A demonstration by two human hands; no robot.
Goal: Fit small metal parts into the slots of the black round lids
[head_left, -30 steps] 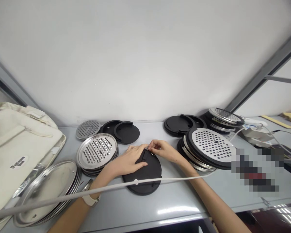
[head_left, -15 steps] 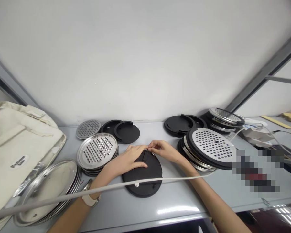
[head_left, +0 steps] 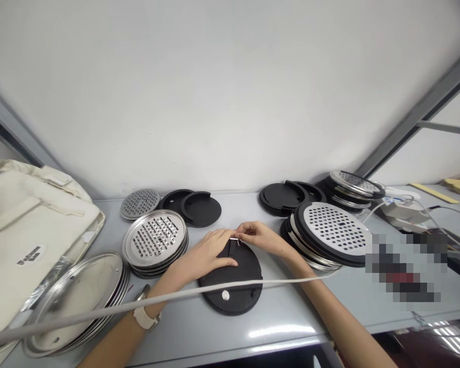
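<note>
A black round plastic base (head_left: 233, 273) lies on the grey table in front of me, with a white dot on its near part and a raised strip towards its far edge. My left hand (head_left: 210, 253) rests over its far left side, thumb laid across the face and fingers curved at the far edge. At that edge the fingertips of my right hand (head_left: 255, 237) are pinched around a small, shiny metal piece (head_left: 237, 240), mostly hidden, perhaps a wire or clip. A white cable (head_left: 184, 294) crosses the view in front of the base.
Metal grater plates (head_left: 155, 239) are stacked left, beside plain steel discs (head_left: 80, 291) and a cream bag (head_left: 34, 225). Black round holders (head_left: 201, 208) lie behind; more holders (head_left: 285, 197) and grater stacks (head_left: 339, 227) stand right. A pixelated patch covers part of the right side.
The black base has shifted slightly to the right under my hands. More of the shiny metal piece shows by my right fingertips.
</note>
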